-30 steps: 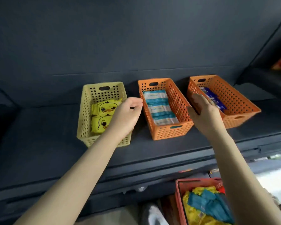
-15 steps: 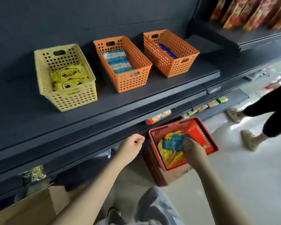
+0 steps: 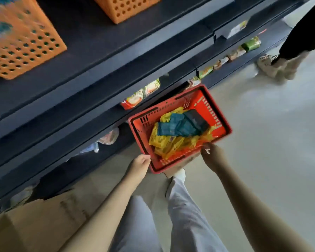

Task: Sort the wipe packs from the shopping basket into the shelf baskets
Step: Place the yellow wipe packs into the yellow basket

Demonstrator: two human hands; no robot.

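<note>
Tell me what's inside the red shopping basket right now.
In the red shopping basket: a loose pile of yellow packs, with teal packs and one dark pack lying on top. Whatever lies beneath the pile is covered.

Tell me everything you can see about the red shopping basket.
The red shopping basket is rectangular slotted plastic with a dark rim band, upright on something tan beside the shelves. Yellow packs, teal packs and one dark pack lie piled inside. The right hand is at its near edge, the left hand beside its near corner; contact is unclear.

Two orange shelf baskets (image 3: 24,48) (image 3: 129,8), one red shopping basket (image 3: 205,104), two hands (image 3: 139,165) (image 3: 212,157)
</note>
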